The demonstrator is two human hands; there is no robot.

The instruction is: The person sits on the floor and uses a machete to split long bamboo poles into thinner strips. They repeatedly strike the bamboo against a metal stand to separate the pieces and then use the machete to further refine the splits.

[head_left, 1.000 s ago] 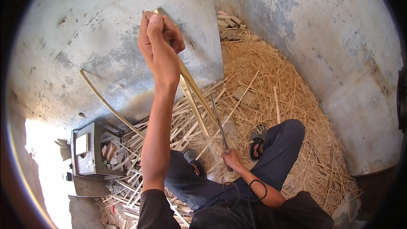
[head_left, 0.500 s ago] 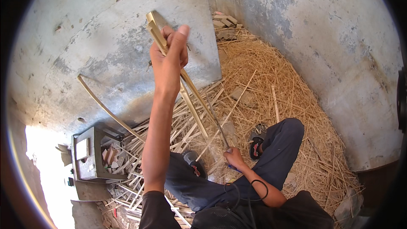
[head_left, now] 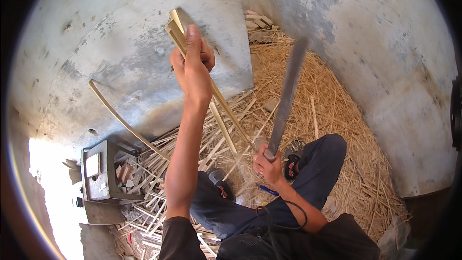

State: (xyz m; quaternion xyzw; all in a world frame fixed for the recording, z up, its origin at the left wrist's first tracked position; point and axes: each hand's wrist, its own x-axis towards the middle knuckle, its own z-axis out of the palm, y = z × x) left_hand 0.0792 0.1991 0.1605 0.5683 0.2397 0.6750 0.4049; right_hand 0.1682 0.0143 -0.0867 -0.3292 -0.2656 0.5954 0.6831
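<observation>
My left hand (head_left: pixel 193 65) is raised high and grips the top of several long pale bamboo strips (head_left: pixel 221 103), which slant down to the right toward the ground. My right hand (head_left: pixel 267 166) is closed on the handle of a long flat metal blade (head_left: pixel 288 94). The blade stands raised, pointing up and slightly right, apart from the strips. My legs in dark trousers (head_left: pixel 308 183) are folded below, with sandals on both feet.
A heap of straw-like shavings (head_left: pixel 337 115) fills the corner between grey plaster walls (head_left: pixel 120 48). Loose split strips (head_left: pixel 154 163) litter the ground on the left beside a small grey metal stool (head_left: pixel 101 173). One curved strip (head_left: pixel 122 120) leans against the wall.
My right hand has swung the blade up from low beside the strips to upright. My left hand has dropped slightly, keeping hold of the strips.
</observation>
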